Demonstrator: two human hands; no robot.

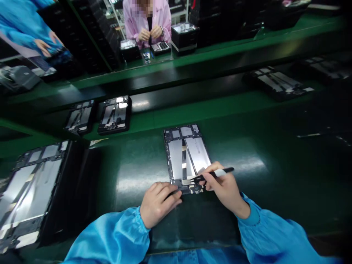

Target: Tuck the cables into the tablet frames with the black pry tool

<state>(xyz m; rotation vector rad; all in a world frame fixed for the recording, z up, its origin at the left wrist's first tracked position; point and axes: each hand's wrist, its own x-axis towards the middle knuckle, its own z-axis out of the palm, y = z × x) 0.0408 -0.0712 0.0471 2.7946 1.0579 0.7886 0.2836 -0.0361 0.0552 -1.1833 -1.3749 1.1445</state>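
Note:
An opened tablet (176, 154) lies on the green mat in front of me, its silver battery and dark ribbon cable showing. My left hand (159, 202) rests at its lower left corner, fingers stretched out and touching the edge. In my right hand (224, 189) I grip black tweezers (228, 170), which point left across the tablet's lower end. Their tips are near a small silvery piece (186, 182) by the end of the ribbon cable; whether they pinch it I cannot tell. The right palm and fingers cover the tablet's lower right corner.
A tall stack of opened tablets (30, 187) stands close on my left. Other tablets in black trays (114, 113) sit on the belt beyond the mat, with more tablets (277, 82) at the far right. Across the line, a person in pink (132, 22) and one in blue work.

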